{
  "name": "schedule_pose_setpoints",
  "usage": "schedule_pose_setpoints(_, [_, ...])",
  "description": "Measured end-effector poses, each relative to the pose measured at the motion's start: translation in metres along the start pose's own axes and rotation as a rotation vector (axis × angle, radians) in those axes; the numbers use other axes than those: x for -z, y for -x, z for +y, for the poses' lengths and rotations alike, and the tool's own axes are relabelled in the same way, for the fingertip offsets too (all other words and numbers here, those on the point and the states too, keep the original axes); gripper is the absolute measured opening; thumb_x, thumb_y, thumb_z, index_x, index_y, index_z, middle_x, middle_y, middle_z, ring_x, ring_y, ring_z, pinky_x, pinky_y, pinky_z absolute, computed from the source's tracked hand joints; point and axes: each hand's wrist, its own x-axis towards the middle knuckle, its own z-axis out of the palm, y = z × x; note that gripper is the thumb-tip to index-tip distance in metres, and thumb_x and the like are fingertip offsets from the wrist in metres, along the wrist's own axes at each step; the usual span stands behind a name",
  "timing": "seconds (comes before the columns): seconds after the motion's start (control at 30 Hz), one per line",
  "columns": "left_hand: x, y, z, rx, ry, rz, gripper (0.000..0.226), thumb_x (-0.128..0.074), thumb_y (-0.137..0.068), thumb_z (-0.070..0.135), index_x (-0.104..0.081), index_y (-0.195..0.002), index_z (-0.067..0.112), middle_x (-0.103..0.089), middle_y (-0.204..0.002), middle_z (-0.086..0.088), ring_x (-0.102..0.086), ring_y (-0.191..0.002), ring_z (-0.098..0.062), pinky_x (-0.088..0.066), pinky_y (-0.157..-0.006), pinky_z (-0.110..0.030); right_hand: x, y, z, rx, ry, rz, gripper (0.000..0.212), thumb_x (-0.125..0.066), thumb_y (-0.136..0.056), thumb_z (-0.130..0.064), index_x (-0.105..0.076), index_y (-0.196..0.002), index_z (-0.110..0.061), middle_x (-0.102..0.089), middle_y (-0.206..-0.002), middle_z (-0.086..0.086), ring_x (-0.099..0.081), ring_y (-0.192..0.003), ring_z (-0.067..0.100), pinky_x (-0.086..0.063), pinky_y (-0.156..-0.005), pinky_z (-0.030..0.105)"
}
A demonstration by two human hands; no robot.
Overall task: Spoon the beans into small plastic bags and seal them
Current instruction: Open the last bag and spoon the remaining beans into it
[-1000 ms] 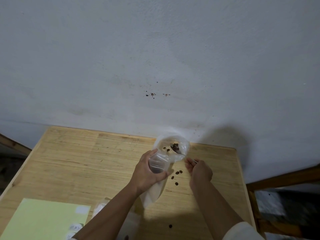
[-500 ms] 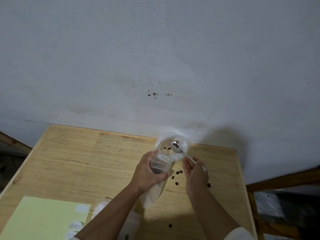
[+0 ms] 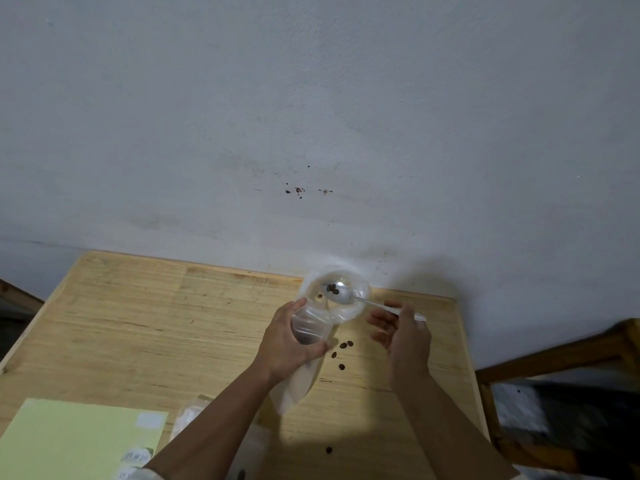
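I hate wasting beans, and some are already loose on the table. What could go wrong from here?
1. The spoon carries only a few beans over the clear container, which the left hand holds tilted; a jolt could tip more out beside the spilled beans.
2. The right hand pinches the handle at its far end, so the bowl may wobble.
3. The plastic bag hangs limp under the left hand, its mouth unseen.

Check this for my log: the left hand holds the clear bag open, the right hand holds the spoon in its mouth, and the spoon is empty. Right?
Not quite: the spoon carries a few dark beans, as the head view shows. The rest stands: the left hand holds the clear bag open, and the right hand holds the spoon in its mouth.
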Motion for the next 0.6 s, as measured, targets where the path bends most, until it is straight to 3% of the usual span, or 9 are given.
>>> schedule_pose_setpoints(0.13, [0.000, 0.000, 0.002, -0.001, -0.011, 0.006, 0.096, -0.086, -0.056, 0.043, -0.038, -0.138, 0.025, -0.041, -0.132, 0.009, -0.049, -0.114, -0.012, -0.046, -0.091, -0.026, -0.002, 0.011, -0.009, 0.207, 0.195, -0.140, 0.034, -0.031, -0.101, -0.017, -0.060, -0.088, -0.004, -0.062, -0.066, 0.012, -0.059, -0.052, 0.015, -0.043, -0.038, 0.023])
schedule_pose_setpoints(0.27, [0.001, -0.001, 0.000, 0.009, 0.017, -0.007, 0.099, -0.086, -0.052, 0.049, -0.038, -0.136, 0.030, -0.045, -0.134, 0.006, -0.051, -0.115, -0.014, -0.048, -0.096, -0.035, -0.003, 0.012, -0.003, 0.406, 0.377, -0.161, 0.032, -0.035, -0.100, -0.016, -0.062, -0.084, -0.012, -0.061, -0.064, 0.011, -0.057, -0.052, 0.014, -0.044, -0.040, 0.024])
schedule_pose_setpoints(0.37, [0.002, 0.000, -0.001, 0.014, 0.028, -0.003, 0.097, -0.086, -0.053, 0.048, -0.039, -0.136, 0.030, -0.046, -0.133, 0.006, -0.051, -0.116, -0.012, -0.046, -0.098, -0.032, -0.003, 0.004, 0.000, 0.369, 0.379, 0.033, 0.035, -0.032, -0.101, -0.019, -0.060, -0.084, -0.008, -0.063, -0.059, 0.007, -0.056, -0.043, 0.013, -0.048, -0.045, 0.030])
schedule_pose_setpoints(0.5, [0.003, 0.000, 0.000, 0.007, 0.012, -0.016, 0.106, -0.081, -0.045, 0.061, -0.039, -0.137, 0.029, -0.045, -0.133, 0.008, -0.050, -0.117, -0.011, -0.046, -0.100, -0.034, -0.008, -0.014, 0.011, 0.277, 0.623, 0.178, 0.036, -0.029, -0.100, -0.019, -0.058, -0.089, -0.002, -0.062, -0.057, 0.004, -0.057, -0.039, 0.017, -0.052, -0.052, 0.032])
schedule_pose_setpoints(0.6, [0.003, 0.001, 0.001, -0.011, -0.013, -0.028, 0.099, -0.085, -0.054, 0.048, -0.039, -0.138, 0.026, -0.040, -0.135, 0.011, -0.046, -0.119, -0.010, -0.043, -0.101, -0.030, -0.015, -0.020, 0.019, 0.232, 0.627, 0.201, 0.035, -0.028, -0.101, -0.019, -0.056, -0.089, -0.002, -0.064, -0.060, 0.006, -0.055, -0.036, 0.009, -0.047, -0.045, 0.016])
